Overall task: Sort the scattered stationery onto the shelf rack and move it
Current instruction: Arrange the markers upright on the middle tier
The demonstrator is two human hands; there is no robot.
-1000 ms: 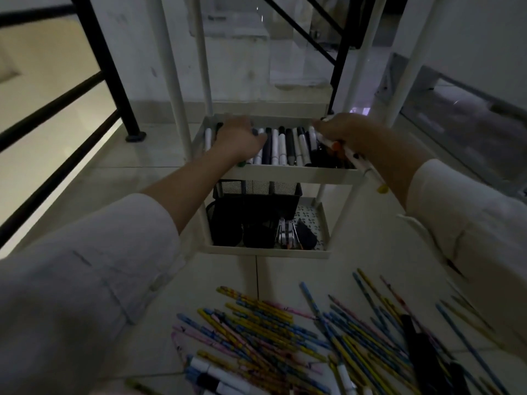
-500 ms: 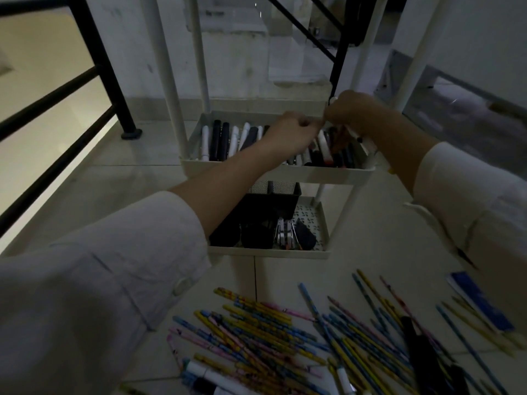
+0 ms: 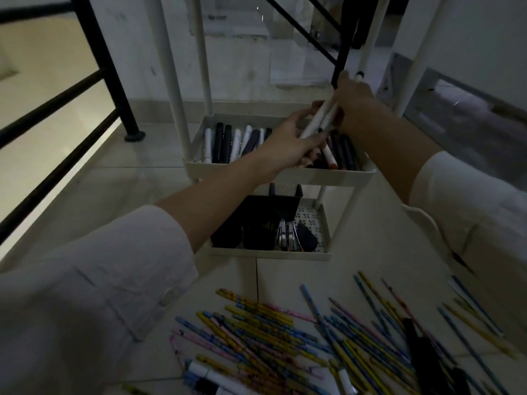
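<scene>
A white shelf rack [image 3: 279, 175] stands on the tiled floor. Its middle tray holds a row of black and white markers [image 3: 228, 142]. Above that tray's right half, my right hand [image 3: 353, 105] is shut on a small bundle of white markers [image 3: 319, 121], held slanted. My left hand [image 3: 288, 141] touches the lower end of that bundle with its fingers curled under it. The lower tray holds a black mesh organiser [image 3: 273, 201] and a stapler [image 3: 286, 238]. Many patterned pencils [image 3: 265, 332] lie scattered on the floor in front.
A black metal railing [image 3: 94, 58] runs along the left. A few white markers [image 3: 216, 379] and dark pens [image 3: 425, 357] lie among the pencils near the bottom. The rack's white poles [image 3: 171, 81] rise around the tray. A wall ledge lies to the right.
My left hand slid from the tray's left side to the right, meeting my right hand. My right hand rose from the tray, lifting the white markers up at a slant.
</scene>
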